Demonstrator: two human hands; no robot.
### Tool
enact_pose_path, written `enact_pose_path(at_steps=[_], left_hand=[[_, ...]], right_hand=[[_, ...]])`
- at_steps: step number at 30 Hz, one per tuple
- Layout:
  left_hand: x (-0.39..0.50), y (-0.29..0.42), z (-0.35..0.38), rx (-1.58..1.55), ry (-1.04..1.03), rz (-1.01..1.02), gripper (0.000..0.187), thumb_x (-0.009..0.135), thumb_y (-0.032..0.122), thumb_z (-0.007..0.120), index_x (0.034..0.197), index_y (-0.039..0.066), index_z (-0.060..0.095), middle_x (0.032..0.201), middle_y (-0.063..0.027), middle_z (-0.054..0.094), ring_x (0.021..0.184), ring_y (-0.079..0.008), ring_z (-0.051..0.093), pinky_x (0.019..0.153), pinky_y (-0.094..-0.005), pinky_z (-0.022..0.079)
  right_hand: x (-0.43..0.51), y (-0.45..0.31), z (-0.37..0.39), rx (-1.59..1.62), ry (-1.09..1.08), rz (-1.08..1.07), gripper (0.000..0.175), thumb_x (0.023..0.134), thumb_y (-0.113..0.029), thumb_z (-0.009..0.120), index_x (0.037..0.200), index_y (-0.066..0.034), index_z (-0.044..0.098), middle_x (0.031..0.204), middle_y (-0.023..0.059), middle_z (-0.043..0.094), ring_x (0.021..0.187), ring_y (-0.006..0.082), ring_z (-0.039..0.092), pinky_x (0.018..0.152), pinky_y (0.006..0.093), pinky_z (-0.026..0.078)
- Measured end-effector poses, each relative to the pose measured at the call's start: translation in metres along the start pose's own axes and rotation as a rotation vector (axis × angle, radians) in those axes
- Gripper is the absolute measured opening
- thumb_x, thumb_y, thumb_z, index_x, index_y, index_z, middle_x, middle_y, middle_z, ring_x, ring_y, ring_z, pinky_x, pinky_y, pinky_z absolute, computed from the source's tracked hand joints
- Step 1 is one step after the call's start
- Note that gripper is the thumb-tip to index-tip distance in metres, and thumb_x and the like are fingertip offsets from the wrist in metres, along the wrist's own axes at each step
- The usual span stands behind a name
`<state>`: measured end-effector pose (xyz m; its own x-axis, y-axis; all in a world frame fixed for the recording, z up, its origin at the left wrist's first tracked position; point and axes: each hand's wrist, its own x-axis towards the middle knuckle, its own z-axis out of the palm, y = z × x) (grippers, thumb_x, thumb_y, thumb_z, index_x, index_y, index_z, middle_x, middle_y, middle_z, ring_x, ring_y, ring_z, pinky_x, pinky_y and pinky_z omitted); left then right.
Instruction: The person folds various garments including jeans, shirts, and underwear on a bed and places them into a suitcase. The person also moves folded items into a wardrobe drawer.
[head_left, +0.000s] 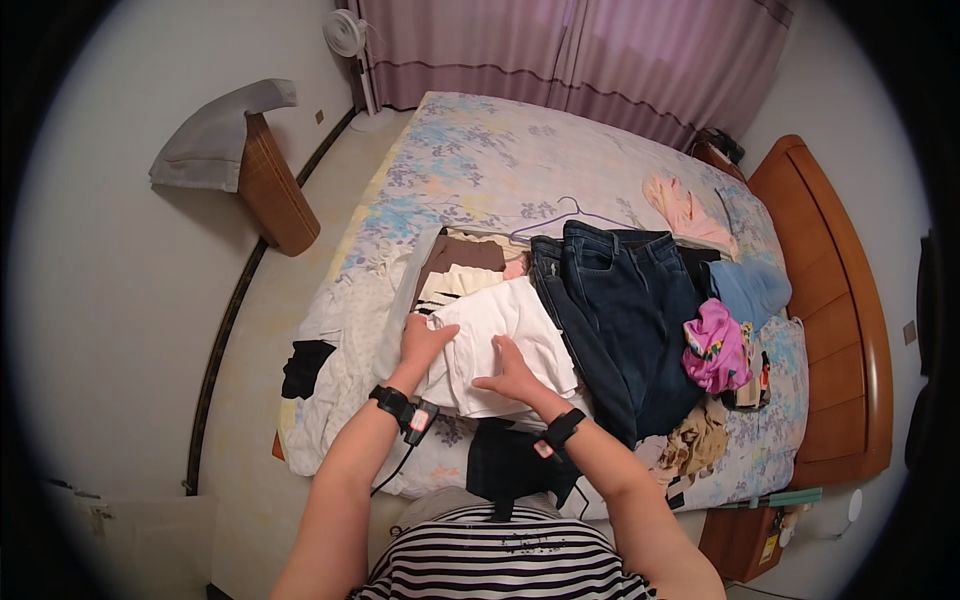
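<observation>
A folded white garment (499, 341) lies before me, partly over a storage box or bag with pale grey sides (415, 281). My left hand (427, 345) is at the garment's left edge, thumb spread from the fingers; whether it pinches the cloth is unclear. My right hand (514, 371) rests on or just above the garment's middle, its thumb and fingers apart. Behind the garment, a cream ribbed garment (461, 280) and a brown garment (472, 253) lie inside the grey sides. Dark blue jeans (630, 300) are spread right beside the white garment.
The bed's floral sheet (510, 150) carries a purple hanger (544, 223), a pink-purple cloth (716, 349), light blue cloth (750, 289), tan cloth (694, 442) and black cloth (307, 367). A wooden headboard (832, 300) stands right; a white fan (346, 34) stands far left.
</observation>
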<state>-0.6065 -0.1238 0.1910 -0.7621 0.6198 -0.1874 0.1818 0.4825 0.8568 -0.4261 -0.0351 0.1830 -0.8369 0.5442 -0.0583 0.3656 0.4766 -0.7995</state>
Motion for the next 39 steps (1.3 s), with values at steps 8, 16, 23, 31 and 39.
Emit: enact_pose_path(at_steps=[8,16,23,31,39], left_hand=[[-0.063,0.055,0.029,-0.428,-0.914,0.25,0.058,0.081,0.018,0.063,0.129,0.0,0.037,0.118,-0.0091,0.049,0.106,-0.015,0.048,0.088,-0.0287,0.042],[0.03,-0.038,-0.005,-0.212,-0.058,0.017,0.06,0.066,0.024,0.075,0.109,-0.007,0.046,0.109,-0.0196,0.054,0.104,-0.0267,0.052,0.087,-0.0331,0.042],[0.035,-0.035,-0.002,-0.068,-0.114,-0.289,0.078,0.061,0.022,0.075,0.119,-0.01,0.034,0.125,-0.027,0.038,0.117,-0.0321,0.04,0.093,-0.0341,0.038],[0.036,-0.049,-0.02,-0.212,-0.282,-0.208,0.021,0.072,0.014,0.064,0.076,-0.006,0.057,0.062,-0.011,0.057,0.063,-0.0232,0.058,0.052,-0.0338,0.042],[-0.011,-0.002,0.0,-0.121,-0.309,0.618,0.034,0.07,0.006,0.062,0.103,0.0,0.055,0.113,-0.0184,0.049,0.094,-0.0308,0.054,0.085,-0.0368,0.043]], right_hand=[[-0.033,-0.023,-0.008,0.711,0.412,0.265,0.051,0.07,-0.011,0.069,0.115,0.0017,0.049,0.095,0.0074,0.06,0.078,0.013,0.058,0.069,0.0256,0.047],[-0.044,-0.07,-0.112,0.352,0.643,-0.03,0.021,0.077,-0.005,0.061,0.097,0.0009,0.06,0.081,0.003,0.062,0.07,0.009,0.054,0.066,0.0237,0.044],[0.016,-0.089,-0.062,-0.428,-0.032,-0.29,0.061,0.066,-0.004,0.061,0.125,-0.0119,0.047,0.128,0.013,0.046,0.125,0.0296,0.036,0.1,0.0461,0.03],[0.019,-0.052,0.038,-0.348,-0.179,0.074,0.114,0.054,-0.048,0.077,0.14,-0.0075,0.014,0.143,0.0276,0.008,0.134,0.0388,0.006,0.106,0.0498,0.012],[0.037,-0.061,0.018,0.828,0.1,0.234,0.06,0.07,-0.031,0.073,0.114,0.0001,0.046,0.103,0.0121,0.054,0.097,0.0181,0.053,0.08,0.0291,0.044]])
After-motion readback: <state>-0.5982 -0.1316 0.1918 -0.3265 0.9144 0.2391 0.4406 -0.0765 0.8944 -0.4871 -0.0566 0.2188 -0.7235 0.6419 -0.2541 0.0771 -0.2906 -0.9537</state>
